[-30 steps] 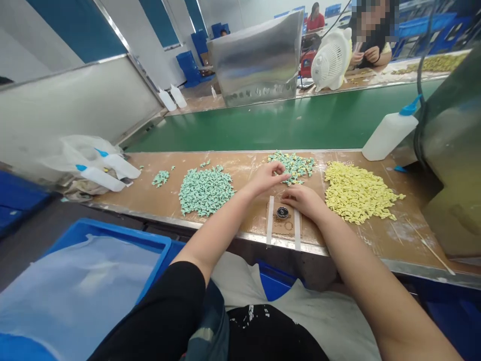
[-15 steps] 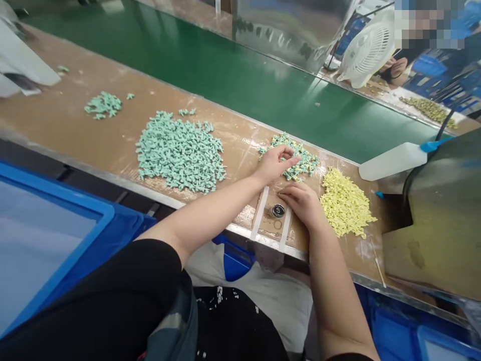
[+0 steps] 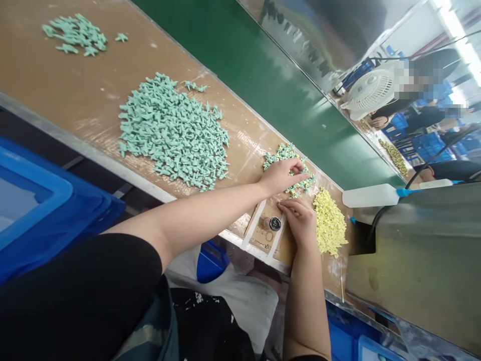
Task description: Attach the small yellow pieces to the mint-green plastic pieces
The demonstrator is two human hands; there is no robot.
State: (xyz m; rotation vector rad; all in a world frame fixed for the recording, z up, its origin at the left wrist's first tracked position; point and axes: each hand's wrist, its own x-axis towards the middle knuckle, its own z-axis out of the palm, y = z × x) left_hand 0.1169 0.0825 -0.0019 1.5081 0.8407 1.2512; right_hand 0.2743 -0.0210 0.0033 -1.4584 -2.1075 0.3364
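Note:
My left hand (image 3: 282, 176) is over the small pile of mixed green and yellow pieces (image 3: 287, 150), thumb and forefinger apart with nothing visible between them. Below it, my right hand (image 3: 301, 220) has thumb and fingertips pinched together close to the board; whatever they hold is too small to make out. Beside the right fingertips stands a small round jar with a dark top (image 3: 275, 223), between two strips of white tape (image 3: 254, 224). Just right of that hand lies a heap of small yellow pieces (image 3: 330, 223). A large heap of green star-shaped pieces (image 3: 175, 133) spreads to the left.
A smaller green cluster (image 3: 77, 34) lies at the far left. Behind the brown board runs a green belt (image 3: 225, 65). A white bottle with a blue tip (image 3: 370, 195) lies near a metal housing (image 3: 421, 255). Across the belt are a white fan (image 3: 372, 90) and another person's hand (image 3: 379, 122).
The view has tilted and swung, so the heaps sit at new places in the picture. Both hands keep nearly the same pose over the same spots.

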